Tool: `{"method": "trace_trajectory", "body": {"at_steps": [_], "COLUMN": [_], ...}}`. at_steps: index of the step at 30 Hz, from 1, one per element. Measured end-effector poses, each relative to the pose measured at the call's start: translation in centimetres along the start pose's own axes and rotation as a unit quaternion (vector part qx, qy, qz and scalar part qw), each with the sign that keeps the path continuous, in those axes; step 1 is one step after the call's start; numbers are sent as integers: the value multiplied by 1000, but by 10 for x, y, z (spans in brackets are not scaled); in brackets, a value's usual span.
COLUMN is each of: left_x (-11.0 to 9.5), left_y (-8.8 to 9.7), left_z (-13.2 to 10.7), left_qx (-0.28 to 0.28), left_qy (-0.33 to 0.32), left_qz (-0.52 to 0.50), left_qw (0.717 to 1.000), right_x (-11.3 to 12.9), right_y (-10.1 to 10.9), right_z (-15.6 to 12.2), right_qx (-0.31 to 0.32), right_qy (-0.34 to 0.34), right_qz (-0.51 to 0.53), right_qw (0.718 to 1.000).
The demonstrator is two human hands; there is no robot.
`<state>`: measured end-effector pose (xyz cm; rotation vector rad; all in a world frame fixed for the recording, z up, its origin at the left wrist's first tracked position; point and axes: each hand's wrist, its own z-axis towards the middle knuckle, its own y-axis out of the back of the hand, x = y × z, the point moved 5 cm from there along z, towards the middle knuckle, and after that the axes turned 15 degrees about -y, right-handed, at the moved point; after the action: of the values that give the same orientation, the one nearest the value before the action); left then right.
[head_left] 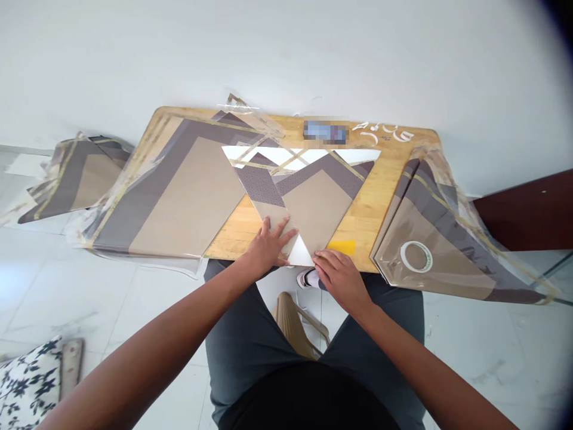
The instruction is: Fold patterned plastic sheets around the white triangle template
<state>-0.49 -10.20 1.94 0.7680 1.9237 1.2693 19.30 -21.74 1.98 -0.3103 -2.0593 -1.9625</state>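
A folded beige and purple-grey paper sheet (317, 200) with gold stripes and a white underside lies in front of me on the wooden table. Its sides fold inward and overlap, leaving a white triangle at the near end. My left hand (268, 246) rests on the left flap, palm down with fingers spread. At the near right corner, my right hand (340, 275) has its fingers together, pinching the paper's edge; the thumb is mostly hidden.
A stack of similar sheets in clear plastic (183, 197) covers the left of the wooden table (371, 197). Folded pieces (443, 239) lie at the right, with a tape roll (416, 257) on them. A blurred phone-like object (326, 132) and white scraps (380, 131) are at the back.
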Motion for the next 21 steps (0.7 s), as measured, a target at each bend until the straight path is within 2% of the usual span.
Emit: {"method": "trace_trajectory", "body": {"at_steps": [4,6,10,14,19,21], "left_x": [7,10,21,43,74,77], "left_y": [17,26,36,41,44,44], "left_z": [8,17,38,55,64,65], "left_qx": [-3,15,42,-7,-50,-55], "left_qy": [-69,-108,-100,-31,151,187], "left_qz": [-7,-4,41,56,22,17], "left_qw": [998,994,993,998,987,981], "right_x": [1,1,1,3,0,-1], "right_y": [-7,-8,-9,-10,-10,-10], "right_z": [-2,-1,-1,-1,0,0], "right_qx": [5,1,-8,-16,-8,-1], "right_qy": [19,24,23,28,31,33], "right_qz": [-1,4,11,11,17,17], "right_qw": [1000,1000,1000,999,999,999]}}
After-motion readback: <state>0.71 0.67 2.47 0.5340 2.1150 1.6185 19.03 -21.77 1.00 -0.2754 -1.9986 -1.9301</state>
